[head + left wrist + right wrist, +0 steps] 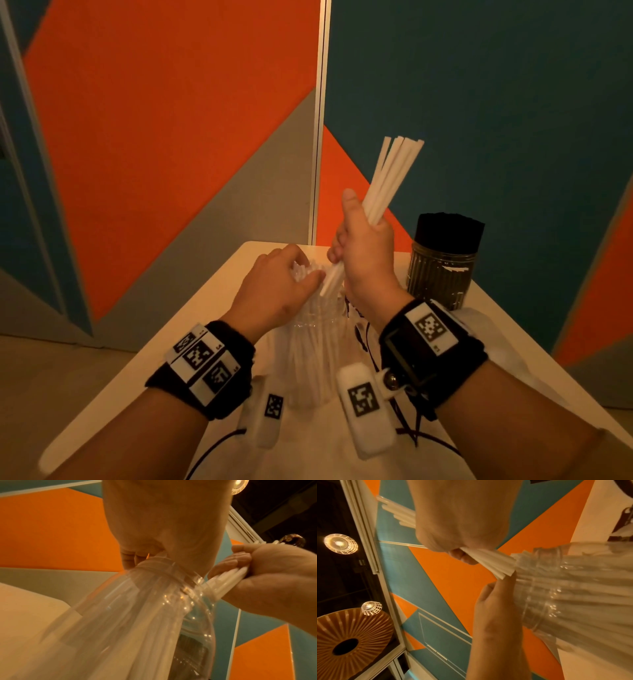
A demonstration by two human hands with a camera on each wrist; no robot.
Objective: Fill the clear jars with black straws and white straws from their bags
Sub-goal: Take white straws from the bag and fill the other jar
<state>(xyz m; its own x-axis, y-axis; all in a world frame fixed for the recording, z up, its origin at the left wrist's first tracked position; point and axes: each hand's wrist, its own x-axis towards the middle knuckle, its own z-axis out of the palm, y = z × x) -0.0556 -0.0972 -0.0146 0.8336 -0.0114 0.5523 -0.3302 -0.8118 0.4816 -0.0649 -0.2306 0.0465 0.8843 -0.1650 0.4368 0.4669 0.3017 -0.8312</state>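
Several white straws are gripped mid-length in the right hand, lower ends at the clear jar mouth. The jar's straws are curled around by the left hand. Light, stiff, slippery, they seem best clasped mid-length.

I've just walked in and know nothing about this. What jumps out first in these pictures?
A fistful of white straws sticks up from the right hand at the middle of the head view, lower ends aimed at the mouth of a clear jar. The left hand sits over the straws already in it. Back right on the table, another jar is packed with black straws.
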